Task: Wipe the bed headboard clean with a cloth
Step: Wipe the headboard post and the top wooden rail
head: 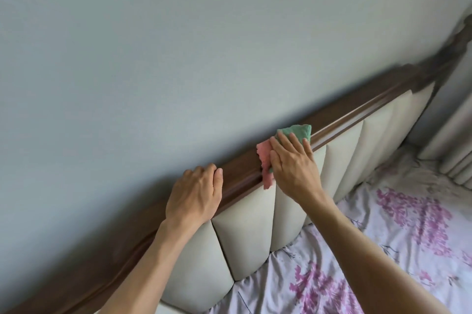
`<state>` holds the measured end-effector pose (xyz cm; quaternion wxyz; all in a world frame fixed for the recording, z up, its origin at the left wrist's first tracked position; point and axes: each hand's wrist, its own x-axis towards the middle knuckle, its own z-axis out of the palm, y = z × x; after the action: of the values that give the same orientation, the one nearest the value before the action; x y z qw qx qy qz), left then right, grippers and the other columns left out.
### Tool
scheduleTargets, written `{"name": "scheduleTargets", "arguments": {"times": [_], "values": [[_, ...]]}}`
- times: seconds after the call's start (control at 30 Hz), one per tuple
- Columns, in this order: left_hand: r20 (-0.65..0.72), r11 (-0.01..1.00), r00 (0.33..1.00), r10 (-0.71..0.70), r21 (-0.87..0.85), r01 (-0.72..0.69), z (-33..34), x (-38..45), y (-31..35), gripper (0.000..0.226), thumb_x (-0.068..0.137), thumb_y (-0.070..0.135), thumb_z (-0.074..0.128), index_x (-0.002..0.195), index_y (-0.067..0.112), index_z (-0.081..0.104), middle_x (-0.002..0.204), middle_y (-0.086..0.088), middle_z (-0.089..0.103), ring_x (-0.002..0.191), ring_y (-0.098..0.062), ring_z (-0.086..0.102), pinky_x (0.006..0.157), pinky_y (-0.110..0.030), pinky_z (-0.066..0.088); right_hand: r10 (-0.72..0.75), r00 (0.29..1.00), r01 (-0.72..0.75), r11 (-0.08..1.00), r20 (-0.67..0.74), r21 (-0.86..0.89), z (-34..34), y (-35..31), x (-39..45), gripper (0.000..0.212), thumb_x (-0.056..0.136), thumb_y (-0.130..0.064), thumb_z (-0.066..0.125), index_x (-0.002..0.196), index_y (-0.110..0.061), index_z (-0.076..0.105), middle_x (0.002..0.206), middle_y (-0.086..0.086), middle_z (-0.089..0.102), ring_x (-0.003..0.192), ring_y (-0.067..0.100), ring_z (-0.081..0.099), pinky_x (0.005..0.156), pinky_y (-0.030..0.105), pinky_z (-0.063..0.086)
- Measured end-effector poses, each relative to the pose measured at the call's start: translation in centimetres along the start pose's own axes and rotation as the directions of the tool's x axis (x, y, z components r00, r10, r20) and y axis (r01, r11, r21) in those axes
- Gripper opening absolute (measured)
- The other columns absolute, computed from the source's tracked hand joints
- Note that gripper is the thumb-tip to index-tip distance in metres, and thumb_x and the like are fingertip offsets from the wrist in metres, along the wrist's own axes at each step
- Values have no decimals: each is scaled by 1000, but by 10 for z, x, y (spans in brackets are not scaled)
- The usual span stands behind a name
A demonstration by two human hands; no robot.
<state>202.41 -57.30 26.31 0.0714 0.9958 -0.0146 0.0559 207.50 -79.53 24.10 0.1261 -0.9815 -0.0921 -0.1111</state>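
- Soft, even daylight; moderately bright, no hard highlights.
- Wall (178, 45) above the hands reads flat grey-blue, darkening slightly toward the lower left corner.
- Faint soft shadow under the left hand (195, 193) on the wooden rail (237, 173); mild sheen along the rail edge beside the cloth (293, 135).
- Right hand (293, 165) and the padding just below it are sharp.
- Far right of the grip: rail end and curtain area smeared, blurred.
- Wide-angle bend: headboard line tilts and curves toward the frame edges.
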Motion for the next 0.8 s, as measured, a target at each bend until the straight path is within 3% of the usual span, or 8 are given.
{"name": "scheduleTargets", "arguments": {"times": [0.1,0.17,0.27,0.33,0.47,0.63,0.7,0.8], "values": [[3,996,1000,-7,92,7,-4,5,16,34,104,34,25,101,17,55,110,-6,63,103,-28,57,82,-41,49,-97,995,100,992,-31,74,2,-15,-23,49,104,-31,35,151,-19,39,161,-1,31,152,23,21,125,37,7],[11,989,994,111,94,-112,-2,27,43,28,101,31,34,110,15,55,118,-6,58,110,-28,54,86,-41,47,-85,996,88,992,-35,94,-2,-8,-18,47,105,-32,32,151,-25,40,160,-7,31,151,16,21,124,32,3],[47,955,954,295,-37,-294,3,68,101,41,98,35,39,130,10,47,131,-10,53,121,-30,51,97,-41,41,8,1000,-8,999,-14,-40,-10,24,13,46,107,-32,29,152,-29,36,161,-11,28,151,11,18,123,33,0],[57,941,941,335,-66,-331,14,88,126,50,99,38,40,140,9,40,137,-11,50,124,-31,50,100,-43,41,67,997,-57,983,49,-173,-21,55,43,47,107,-31,23,153,-24,31,164,-8,20,152,13,13,124,38,7],[45,939,939,341,-57,-338,42,98,130,63,99,43,35,152,12,23,149,-10,39,134,-27,42,103,-42,38,149,982,-115,958,116,-262,-24,78,65,51,108,-31,22,157,-18,22,167,1,9,154,22,5,124,42,8],[77,923,920,383,-56,-380,43,112,154,85,86,44,37,154,0,12,161,-20,21,150,-31,19,119,-48,23,105,993,-94,981,59,-170,-8,83,44,49,109,-33,19,157,-27,21,166,-7,11,154,13,0,125,38,4],[97,911,906,412,-68,-407,42,115,157,88,87,47,36,155,-1,7,163,-20,13,152,-31,9,122,-50,13,205,979,-204,976,8,-80,-16,107,57,49,108,-31,24,157,-28,24,165,-10,14,153,11,3,125,35,2],[119,891,883,455,-68,-449,43,112,151,89,89,53,34,156,4,2,166,-15,3,154,-26,2,123,-49,4,319,948,-317,944,17,-88,-24,124,72,50,108,-29,24,157,-25,22,166,-8,10,154,15,3,124,35,2]]}}
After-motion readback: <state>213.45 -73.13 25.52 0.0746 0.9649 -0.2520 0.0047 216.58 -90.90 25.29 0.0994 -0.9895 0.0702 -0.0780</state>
